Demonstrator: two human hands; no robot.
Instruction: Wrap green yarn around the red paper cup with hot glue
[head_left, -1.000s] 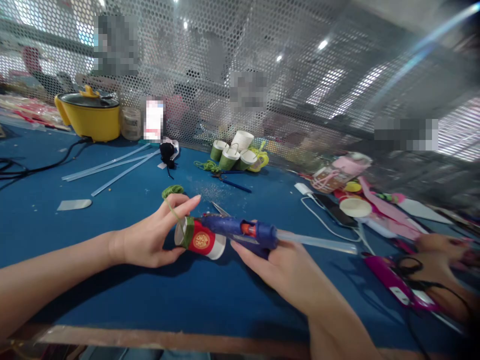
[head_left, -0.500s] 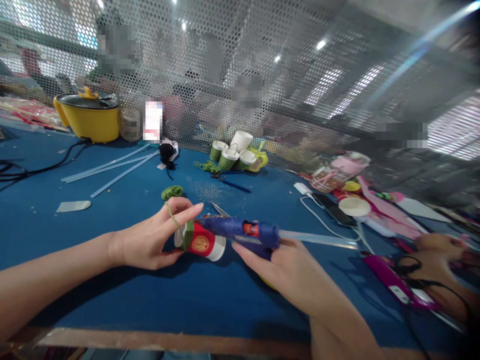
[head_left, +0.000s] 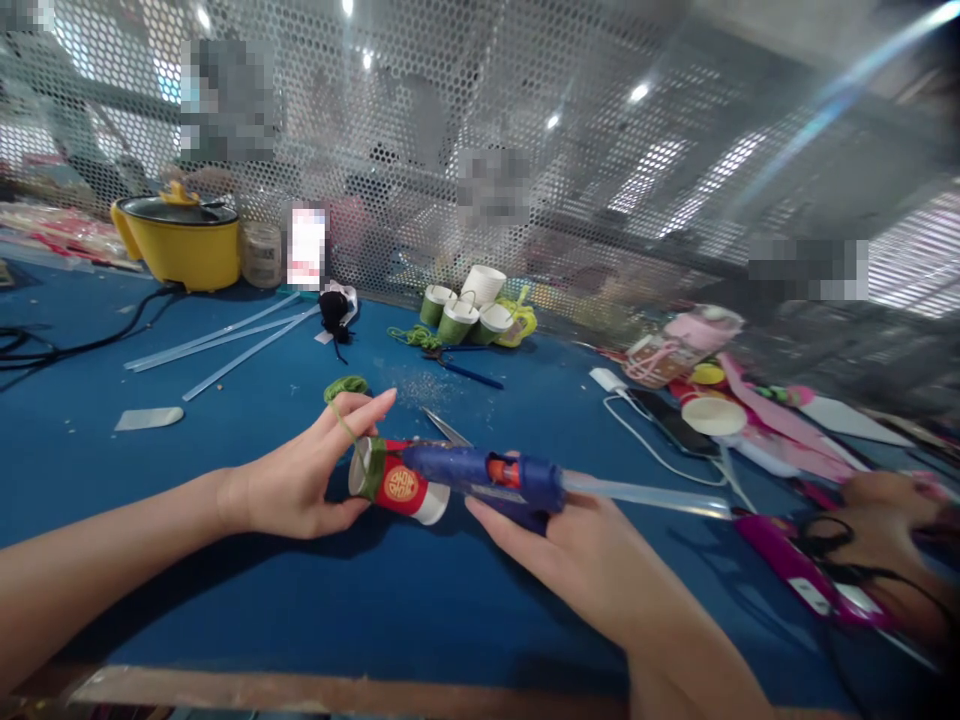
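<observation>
In the head view, my left hand is closed around the rim end of a small paper cup, which lies on its side, red and white with a gold emblem. Green yarn wraps the cup near the rim, and a strand runs over my fingers to a small yarn bundle. My right hand grips a blue glue gun, its nozzle pointing left at the yarn's edge on the cup. Whether the tip touches is not clear. A clear glue stick sticks out behind the gun.
Scissors lie just behind the gun. Farther back are blue-handled pliers and several yarn-wrapped cups. Loose glue sticks and a yellow electric pot stand at left; a phone and purple power strip at right.
The glue gun has dipped slightly, its nozzle now lower over the cup. My left index finger has shifted a little up and left. The cup stays in nearly the same place.
</observation>
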